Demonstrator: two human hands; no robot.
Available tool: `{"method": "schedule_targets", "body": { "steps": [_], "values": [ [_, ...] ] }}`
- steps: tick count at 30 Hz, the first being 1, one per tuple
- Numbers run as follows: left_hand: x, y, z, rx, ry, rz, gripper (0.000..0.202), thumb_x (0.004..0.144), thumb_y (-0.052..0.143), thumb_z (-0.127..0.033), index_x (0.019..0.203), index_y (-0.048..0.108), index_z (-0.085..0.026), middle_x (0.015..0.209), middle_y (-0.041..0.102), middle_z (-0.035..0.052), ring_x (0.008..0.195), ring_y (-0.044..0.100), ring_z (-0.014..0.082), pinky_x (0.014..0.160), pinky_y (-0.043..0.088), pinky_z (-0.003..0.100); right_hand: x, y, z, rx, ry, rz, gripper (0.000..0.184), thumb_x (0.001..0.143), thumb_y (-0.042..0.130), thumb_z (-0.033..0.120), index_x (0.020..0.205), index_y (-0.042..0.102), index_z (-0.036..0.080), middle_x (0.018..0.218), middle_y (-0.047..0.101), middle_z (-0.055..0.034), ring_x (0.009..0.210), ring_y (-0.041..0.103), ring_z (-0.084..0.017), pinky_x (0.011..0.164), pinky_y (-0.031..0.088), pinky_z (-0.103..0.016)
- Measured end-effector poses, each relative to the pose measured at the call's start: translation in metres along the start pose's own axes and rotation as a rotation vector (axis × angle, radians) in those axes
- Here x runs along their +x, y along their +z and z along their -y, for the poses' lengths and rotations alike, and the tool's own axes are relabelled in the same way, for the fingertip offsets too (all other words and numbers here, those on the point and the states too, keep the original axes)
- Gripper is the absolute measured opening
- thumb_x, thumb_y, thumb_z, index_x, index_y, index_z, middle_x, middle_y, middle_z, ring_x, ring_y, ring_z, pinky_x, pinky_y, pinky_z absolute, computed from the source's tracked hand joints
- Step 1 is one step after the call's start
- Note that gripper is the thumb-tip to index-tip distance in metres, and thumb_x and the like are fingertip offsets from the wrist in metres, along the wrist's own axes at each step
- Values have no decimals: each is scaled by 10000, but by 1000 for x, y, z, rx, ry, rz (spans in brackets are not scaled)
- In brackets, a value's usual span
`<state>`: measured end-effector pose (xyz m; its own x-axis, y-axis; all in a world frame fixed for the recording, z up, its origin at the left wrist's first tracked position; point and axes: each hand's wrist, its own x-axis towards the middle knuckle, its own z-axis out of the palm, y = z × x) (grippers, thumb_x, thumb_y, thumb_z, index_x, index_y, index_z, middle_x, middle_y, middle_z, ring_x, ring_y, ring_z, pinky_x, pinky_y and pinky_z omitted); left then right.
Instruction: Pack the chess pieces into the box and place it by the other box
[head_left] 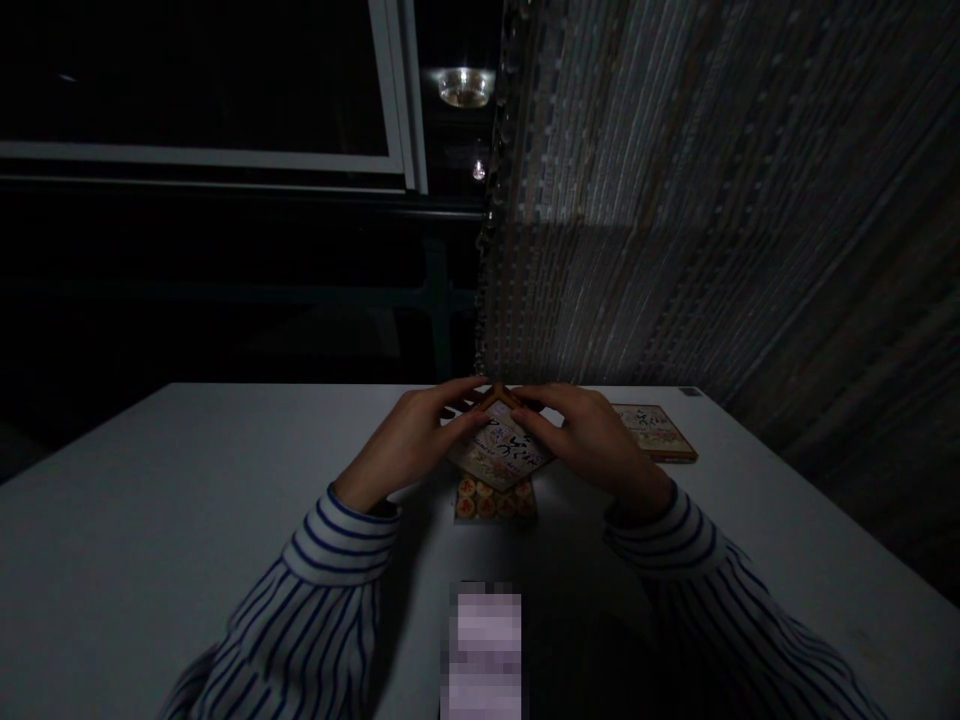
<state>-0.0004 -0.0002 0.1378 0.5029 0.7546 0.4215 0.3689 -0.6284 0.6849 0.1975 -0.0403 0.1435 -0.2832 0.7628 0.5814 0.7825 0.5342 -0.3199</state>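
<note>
My left hand point(409, 440) and my right hand point(589, 438) grip a flat square game box point(501, 450) from either side, holding it corner-up over the white table. Its pale cover has dark Japanese lettering and a floral print, and a wooden-looking edge shows at the top corner. Just below the box, nearer me, lies a tray of round game pieces point(495, 498) with orange markings. To the right of my right hand, a similar printed box point(651, 432) lies flat on the table.
The white table point(150, 500) ends in a far edge just beyond my hands. A pixelated patch point(484, 650) covers something near the front. A woven bead curtain point(675, 200) hangs to the right, and a dark window frame point(225, 155) lies to the left.
</note>
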Motion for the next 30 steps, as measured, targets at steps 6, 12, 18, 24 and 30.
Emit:
{"method": "schedule_targets", "body": {
  "steps": [6,12,18,24,30],
  "values": [
    [0,-1,-1,-42,-14,15,419,792,508,-365,1190,491,-236,1049,628,43,913,594,189,757,500,316,1,-1,4,5,-19,34,265,841,476,276,1074,593,231,997,651,-33,885,585,-177,788,437,-326],
    [-1,0,-2,-65,5,22,405,801,495,-353,1186,499,-228,1105,604,44,975,571,197,800,493,330,1,0,3,7,-40,13,259,842,478,278,1068,595,233,1013,646,-29,914,575,-175,806,430,-329],
    [-2,-4,-1,-64,10,15,402,809,487,-352,1195,490,-239,1104,604,35,974,570,188,785,506,311,1,0,-1,16,-44,-9,252,841,479,254,1062,593,213,1037,634,-33,939,564,-173,825,427,-322],
    [-2,-11,0,-69,-6,-48,410,812,481,-347,1204,479,-226,1103,601,46,965,571,189,769,514,317,1,-5,-6,4,6,-66,266,842,472,274,1078,582,217,1042,624,-41,960,557,-183,793,451,-333],
    [-1,-16,5,-104,-33,-99,423,798,502,-353,1193,484,-203,1129,584,71,948,576,195,765,518,341,0,-5,-13,-4,76,-115,310,833,475,325,1107,565,209,1060,616,-52,948,564,-195,758,468,-331]
  ]
}}
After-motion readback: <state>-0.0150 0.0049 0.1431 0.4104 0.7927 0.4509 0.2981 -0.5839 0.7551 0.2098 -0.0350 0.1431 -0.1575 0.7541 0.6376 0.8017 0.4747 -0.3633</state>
